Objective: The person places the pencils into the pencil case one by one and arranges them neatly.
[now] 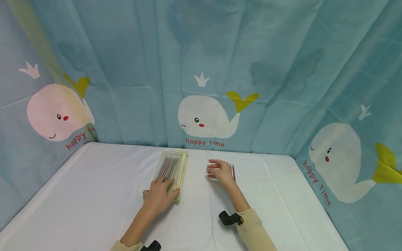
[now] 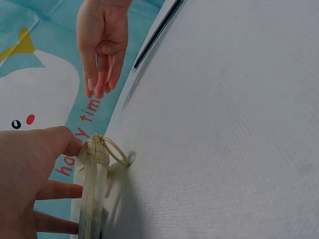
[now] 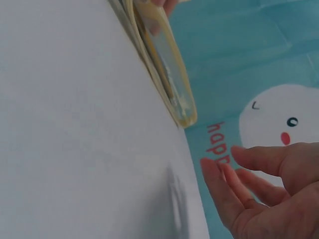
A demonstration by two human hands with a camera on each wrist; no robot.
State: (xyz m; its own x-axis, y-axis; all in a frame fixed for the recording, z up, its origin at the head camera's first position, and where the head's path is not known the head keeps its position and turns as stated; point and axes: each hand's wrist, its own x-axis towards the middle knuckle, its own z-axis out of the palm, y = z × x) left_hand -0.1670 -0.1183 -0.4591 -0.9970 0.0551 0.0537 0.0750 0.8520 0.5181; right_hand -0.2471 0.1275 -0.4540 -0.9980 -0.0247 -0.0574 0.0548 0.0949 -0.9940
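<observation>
A flat see-through pencil case [image 1: 183, 167] with pale yellow edging lies on the table, several slim pens or pencils [image 1: 167, 166] showing inside. My left hand [image 1: 159, 195] rests spread over its near part, thumb toward the right edge. In the left wrist view, thumb and straight fingers touch the case beside its zipper end [image 2: 97, 149], which has a yellow pull ring [image 2: 117, 152]. To the right, my right hand [image 1: 220, 172] is raised with loosely bent fingers and holds nothing. Slim pens [image 1: 233, 170] lie just beyond it, partly hidden by the hand.
A white cloth [image 1: 276, 202] covers the table. Behind and on both sides hangs a blue curtain [image 1: 132, 104] printed with whales. A black wrist camera [image 1: 229, 218] sits on the right sleeve, close over the cloth.
</observation>
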